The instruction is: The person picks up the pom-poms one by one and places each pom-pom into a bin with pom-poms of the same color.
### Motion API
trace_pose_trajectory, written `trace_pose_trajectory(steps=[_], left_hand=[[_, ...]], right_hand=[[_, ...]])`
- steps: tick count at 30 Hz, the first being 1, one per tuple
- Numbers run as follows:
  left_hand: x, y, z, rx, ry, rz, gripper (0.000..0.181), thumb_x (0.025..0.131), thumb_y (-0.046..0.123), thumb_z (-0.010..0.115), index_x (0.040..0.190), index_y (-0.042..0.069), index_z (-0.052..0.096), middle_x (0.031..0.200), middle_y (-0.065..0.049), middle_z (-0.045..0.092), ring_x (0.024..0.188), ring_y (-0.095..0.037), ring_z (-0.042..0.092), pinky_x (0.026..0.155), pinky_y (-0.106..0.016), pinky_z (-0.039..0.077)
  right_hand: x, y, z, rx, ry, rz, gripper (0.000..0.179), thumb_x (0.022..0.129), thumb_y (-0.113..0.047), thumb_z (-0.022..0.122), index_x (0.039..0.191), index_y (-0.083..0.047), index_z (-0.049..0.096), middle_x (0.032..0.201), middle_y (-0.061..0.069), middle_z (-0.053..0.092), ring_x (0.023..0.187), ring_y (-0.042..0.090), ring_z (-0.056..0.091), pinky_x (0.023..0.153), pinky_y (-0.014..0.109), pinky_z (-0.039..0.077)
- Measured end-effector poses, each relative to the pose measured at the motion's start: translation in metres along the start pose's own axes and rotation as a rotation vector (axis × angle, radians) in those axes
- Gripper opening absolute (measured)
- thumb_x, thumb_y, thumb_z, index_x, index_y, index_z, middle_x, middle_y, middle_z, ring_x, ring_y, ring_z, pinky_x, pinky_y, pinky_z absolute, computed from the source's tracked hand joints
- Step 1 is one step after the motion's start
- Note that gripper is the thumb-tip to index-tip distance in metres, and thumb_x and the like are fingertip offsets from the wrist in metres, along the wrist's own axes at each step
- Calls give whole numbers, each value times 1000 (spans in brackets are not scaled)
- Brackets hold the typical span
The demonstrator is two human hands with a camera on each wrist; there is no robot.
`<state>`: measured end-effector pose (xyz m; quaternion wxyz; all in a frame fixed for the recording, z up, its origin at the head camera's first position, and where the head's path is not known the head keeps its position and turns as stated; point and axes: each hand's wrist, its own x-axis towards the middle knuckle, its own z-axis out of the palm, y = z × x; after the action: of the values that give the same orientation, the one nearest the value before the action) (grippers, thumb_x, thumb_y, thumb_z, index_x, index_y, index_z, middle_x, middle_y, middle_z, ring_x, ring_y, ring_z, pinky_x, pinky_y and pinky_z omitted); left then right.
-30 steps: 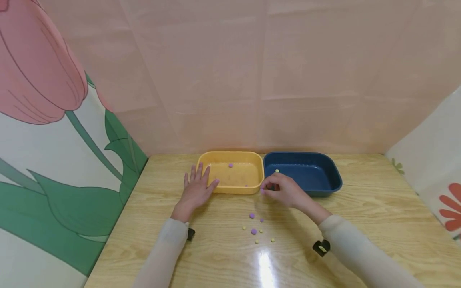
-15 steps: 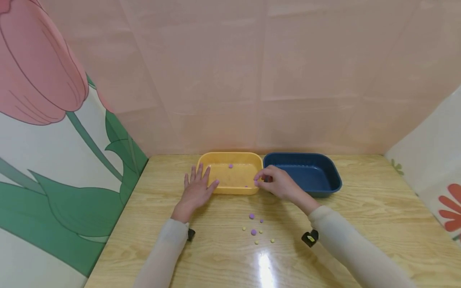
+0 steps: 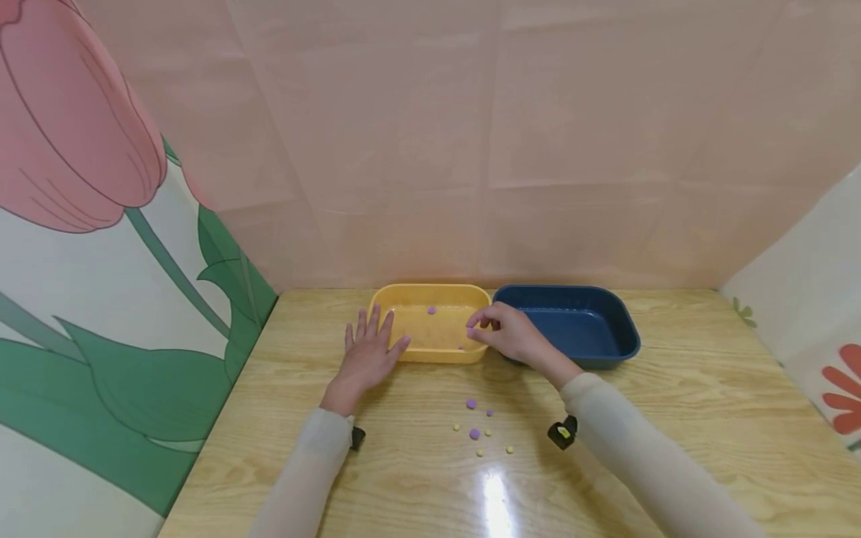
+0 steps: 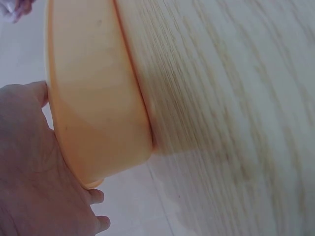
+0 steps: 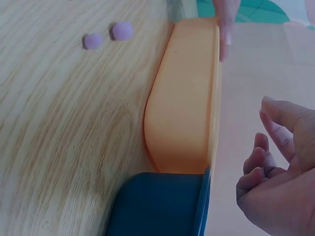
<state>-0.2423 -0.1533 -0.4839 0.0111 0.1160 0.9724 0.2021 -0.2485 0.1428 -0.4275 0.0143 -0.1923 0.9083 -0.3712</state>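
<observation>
The yellow tray (image 3: 430,356) and the blue tray (image 3: 568,332) stand side by side on a wood-grained table (image 3: 726,373); only the head view looks down into them. In that view the right hand (image 3: 516,335) is above the right end of the yellow tray, its thumb and forefinger narrowed to a pinch on a small purple ball (image 3: 470,328), of which little more than a trace of colour shows. The right wrist view gives the same pinch in profile, raised clear of the tray rims, with the ball not distinguishable. The left hand (image 3: 368,359) rests at the left end of the yellow tray, fingers straight and spread wide; the left wrist view adds the thumb at the rim, two fingertips beyond the tray's end, and the smooth outer wall. Inside the yellow tray, visible to the head camera alone, are two purple balls (image 3: 432,310), one toward the far wall, the other partly hidden at the near wall. Nearer the person, three loose purple balls (image 3: 474,434) and four yellow balls (image 3: 457,427) lie scattered on the table. The right wrist view shows two of the loose purple ones more closely: rounded, matt, pale lilac, unequal in size and slightly apart.
</observation>
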Motion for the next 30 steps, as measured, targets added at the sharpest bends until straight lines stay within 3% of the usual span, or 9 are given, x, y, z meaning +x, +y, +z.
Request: trace_pose_trajectory(steps=[12, 30], left_hand=[[1, -1, 1, 5, 1, 2, 77, 105, 64, 28, 164, 16, 15, 171, -13, -3, 154, -34, -16, 120, -62, -9], [0, 0, -1, 3, -6, -1, 77, 105, 64, 27, 164, 16, 16, 171, -13, -3, 154, -36, -16, 120, -64, -7]], right_hand=[[21, 5, 5, 26, -3, 119, 16, 97, -30, 71, 105, -17, 76, 100, 6, 59, 84, 23, 48, 69, 35, 41], [45, 8, 10, 58, -14, 181, 18, 98, -33, 69, 109, -19, 73, 103, 5, 62, 91, 25, 52, 73, 37, 44]])
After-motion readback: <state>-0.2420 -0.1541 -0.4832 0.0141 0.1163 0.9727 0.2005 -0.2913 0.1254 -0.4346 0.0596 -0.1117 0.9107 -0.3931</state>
